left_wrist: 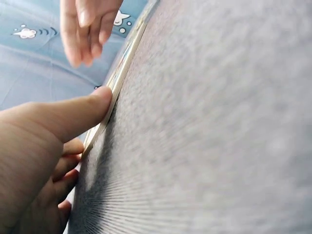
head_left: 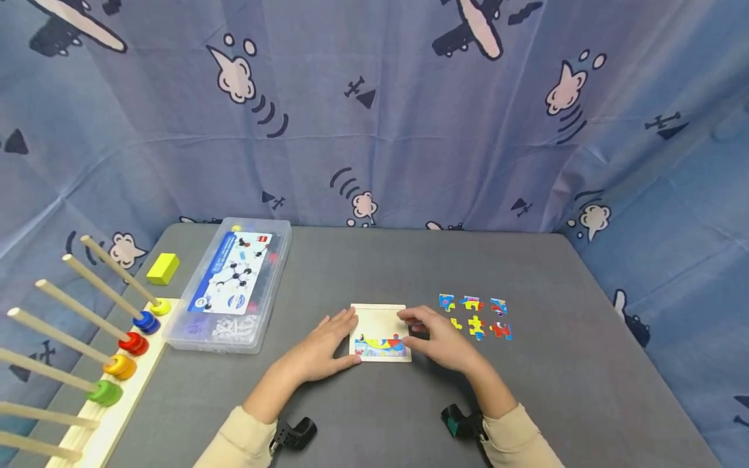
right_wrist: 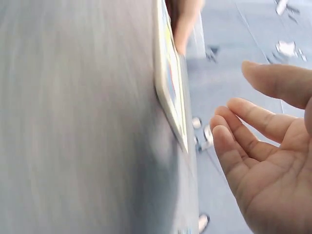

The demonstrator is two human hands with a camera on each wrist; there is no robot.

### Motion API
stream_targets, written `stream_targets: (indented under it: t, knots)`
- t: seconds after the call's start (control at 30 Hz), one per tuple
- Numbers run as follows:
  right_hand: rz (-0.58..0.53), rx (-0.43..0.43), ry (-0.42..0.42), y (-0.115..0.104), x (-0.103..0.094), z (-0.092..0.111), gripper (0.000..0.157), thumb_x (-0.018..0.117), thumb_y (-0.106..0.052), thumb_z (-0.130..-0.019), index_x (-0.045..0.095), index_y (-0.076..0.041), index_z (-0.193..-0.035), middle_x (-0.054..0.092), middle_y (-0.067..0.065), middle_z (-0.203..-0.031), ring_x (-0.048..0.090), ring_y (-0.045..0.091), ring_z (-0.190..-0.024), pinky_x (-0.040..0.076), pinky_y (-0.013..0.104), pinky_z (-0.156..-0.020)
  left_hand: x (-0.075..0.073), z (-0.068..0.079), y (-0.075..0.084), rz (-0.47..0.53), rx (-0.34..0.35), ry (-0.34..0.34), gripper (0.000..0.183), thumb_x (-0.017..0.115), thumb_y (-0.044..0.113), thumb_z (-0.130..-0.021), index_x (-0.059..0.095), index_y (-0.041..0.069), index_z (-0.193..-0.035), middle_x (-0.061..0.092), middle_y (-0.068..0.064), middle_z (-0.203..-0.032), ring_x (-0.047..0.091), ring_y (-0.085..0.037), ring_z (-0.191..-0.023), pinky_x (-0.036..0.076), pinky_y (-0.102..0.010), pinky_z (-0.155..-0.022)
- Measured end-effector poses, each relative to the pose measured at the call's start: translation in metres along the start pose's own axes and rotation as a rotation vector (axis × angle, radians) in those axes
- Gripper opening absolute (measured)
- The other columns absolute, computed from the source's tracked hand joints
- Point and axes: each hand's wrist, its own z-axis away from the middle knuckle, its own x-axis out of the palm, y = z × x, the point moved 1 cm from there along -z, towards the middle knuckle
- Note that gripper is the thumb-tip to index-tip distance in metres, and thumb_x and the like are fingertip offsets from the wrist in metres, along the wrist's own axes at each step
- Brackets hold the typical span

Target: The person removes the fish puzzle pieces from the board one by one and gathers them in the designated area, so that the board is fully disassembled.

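A small wooden puzzle board (head_left: 379,322) lies on the table, colourful pieces (head_left: 380,346) fitted along its near side and bare wood behind them. My left hand (head_left: 323,346) rests against the board's left side, fingers extended and the thumb (left_wrist: 100,100) touching the rim near the front corner. Over the board's right edge hovers my right hand (head_left: 441,339). Its fingers and thumb are apart with nothing between them in the right wrist view, and the hand (right_wrist: 273,156) is off the board there. Several loose jigsaw pieces (head_left: 476,325) lie in two rows to the right.
A clear plastic case (head_left: 272,286) with a molecule-model label stands at the left. Beside it are a wooden peg rack (head_left: 137,383) with coloured rings and a yellow block (head_left: 163,268). A patterned blue curtain (head_left: 374,117) hangs behind the grey table (head_left: 374,266).
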Motion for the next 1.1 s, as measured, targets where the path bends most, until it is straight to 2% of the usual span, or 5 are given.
stream_targets:
  t: [0.17, 0.37, 0.6, 0.9, 1.1]
  knots:
    - [0.059, -0.054, -0.063, -0.013, 0.02, -0.011, 0.041, 0.067, -0.013, -0.086, 0.057, 0.001, -0.123, 0.06, 0.014, -0.118, 0.06, 0.027, -0.104, 0.051, 0.039, -0.091, 0.001, 0.002, 0.004, -0.03, -0.017, 0.004, 0.071, 0.061, 0.036, -0.091, 0.035, -0.001, -0.145, 0.026, -0.013, -0.155, 0.023, -0.028, -0.144, 0.02, -0.051, -0.117]
    - [0.137, -0.062, -0.104, -0.021, 0.037, -0.021, 0.042, 0.069, -0.013, -0.084, 0.059, 0.0, -0.122, 0.06, 0.01, -0.112, 0.059, 0.02, -0.094, 0.051, 0.029, -0.083, 0.004, 0.003, 0.001, 0.024, -0.003, 0.026, 0.07, 0.061, 0.034, -0.092, 0.034, 0.0, -0.146, 0.026, -0.013, -0.155, 0.022, -0.029, -0.144, 0.018, -0.053, -0.117]
    - [0.152, -0.027, -0.045, -0.025, 0.05, -0.024, 0.037, 0.07, -0.006, -0.08, 0.062, 0.0, -0.116, 0.059, 0.008, -0.106, 0.054, 0.016, -0.089, 0.048, 0.028, -0.079, 0.003, 0.002, 0.002, 0.081, 0.006, 0.03, 0.07, 0.064, 0.033, -0.09, 0.036, -0.001, -0.145, 0.027, -0.015, -0.155, 0.023, -0.031, -0.144, 0.017, -0.056, -0.116]
    - [0.202, 0.029, 0.023, -0.026, 0.062, -0.023, 0.034, 0.072, -0.005, -0.078, 0.065, -0.003, -0.111, 0.055, 0.006, -0.106, 0.055, 0.017, -0.093, 0.048, 0.035, -0.083, 0.003, 0.003, 0.002, 0.112, 0.001, 0.04, 0.07, 0.066, 0.03, -0.089, 0.037, -0.003, -0.143, 0.028, -0.016, -0.154, 0.024, -0.034, -0.143, 0.018, -0.058, -0.114]
    - [0.149, 0.049, 0.025, -0.025, 0.067, -0.025, 0.034, 0.074, -0.002, -0.075, 0.064, -0.003, -0.108, 0.053, 0.009, -0.108, 0.053, 0.019, -0.095, 0.047, 0.034, -0.084, 0.002, 0.004, 0.002, 0.121, -0.013, 0.042, 0.07, 0.066, 0.03, -0.088, 0.037, -0.001, -0.144, 0.027, -0.014, -0.155, 0.023, -0.032, -0.144, 0.016, -0.057, -0.115]
